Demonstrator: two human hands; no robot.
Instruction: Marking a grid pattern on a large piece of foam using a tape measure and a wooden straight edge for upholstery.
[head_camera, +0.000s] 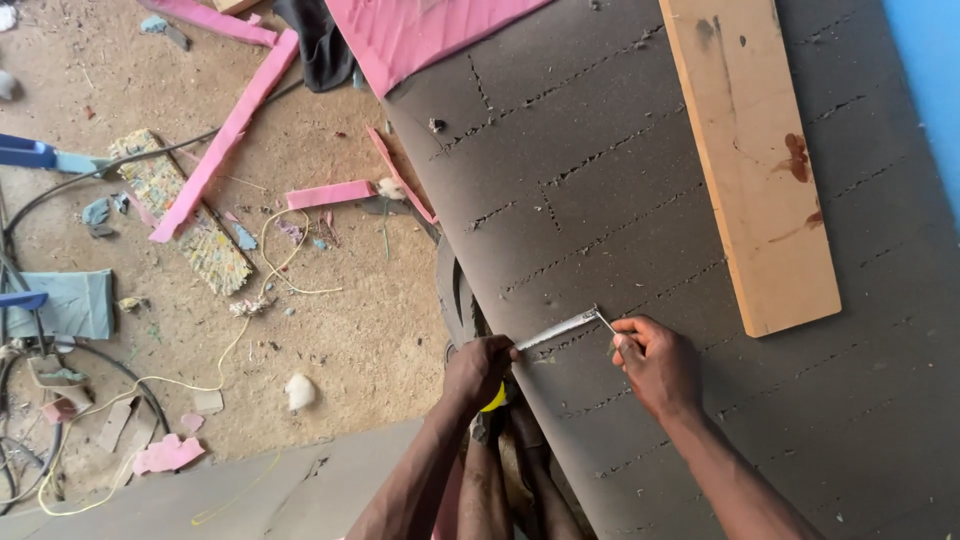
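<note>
While the left hand (478, 370) grips a yellow tape measure (496, 398), its blade (556, 328) stretches across the dark foam sheet (640, 200) — the right hand (655, 362) pinches a marker (604, 320) at the blade's tip, below a wooden plank (750, 150).

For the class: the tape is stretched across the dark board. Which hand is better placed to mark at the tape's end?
Probably the right hand: its fingers sit at the tape measure tip on the dark board, while the left hand grips the yellow case.

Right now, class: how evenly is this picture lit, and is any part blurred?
Head view: soft, even daylight with no hard shadows or glare; the dark board and tape measure between left hand and right hand are sharp; the far corners look slightly soft.
</note>
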